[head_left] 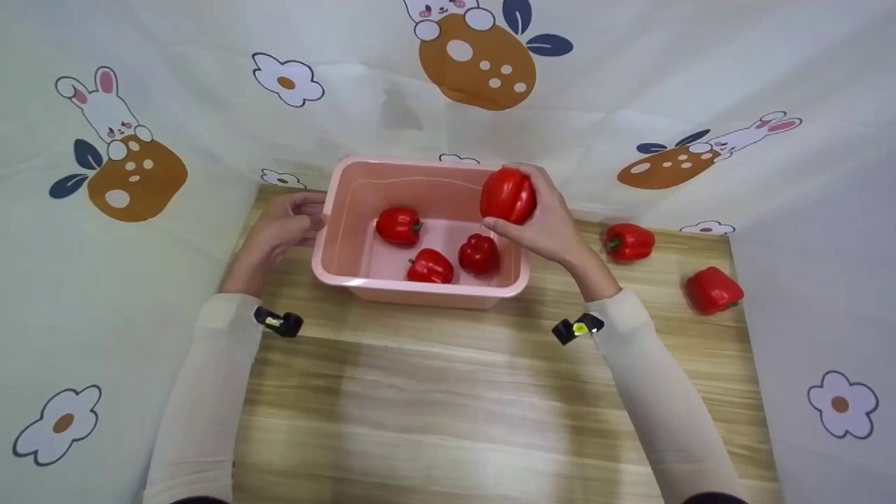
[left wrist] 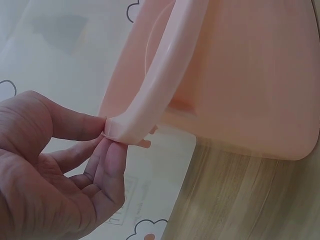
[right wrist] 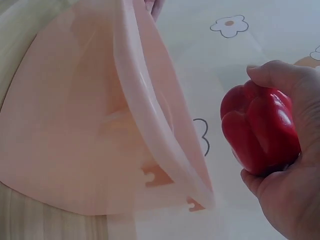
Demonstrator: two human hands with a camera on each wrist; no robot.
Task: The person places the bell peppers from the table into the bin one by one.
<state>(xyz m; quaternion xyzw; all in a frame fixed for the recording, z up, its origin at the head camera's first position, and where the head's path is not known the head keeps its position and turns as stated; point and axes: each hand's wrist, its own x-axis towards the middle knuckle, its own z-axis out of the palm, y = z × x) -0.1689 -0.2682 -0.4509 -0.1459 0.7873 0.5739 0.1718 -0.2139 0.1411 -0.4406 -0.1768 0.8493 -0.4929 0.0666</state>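
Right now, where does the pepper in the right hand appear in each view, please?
Head: the pepper is right of centre, in the right hand, overlapping the bin's upper right corner.
Left wrist: not in this picture.
Right wrist: the pepper is at the right, in the fingers.
Shared landmark: the bin, central in head, right in left wrist, left in right wrist.

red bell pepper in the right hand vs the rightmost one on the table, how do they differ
The held red bell pepper is gripped in the right hand at the right end of the pink plastic bin; the rightmost red bell pepper rests on the wooden table. The rightmost pepper shows its green stem; the held pepper's stem is out of sight. Both are glossy red.
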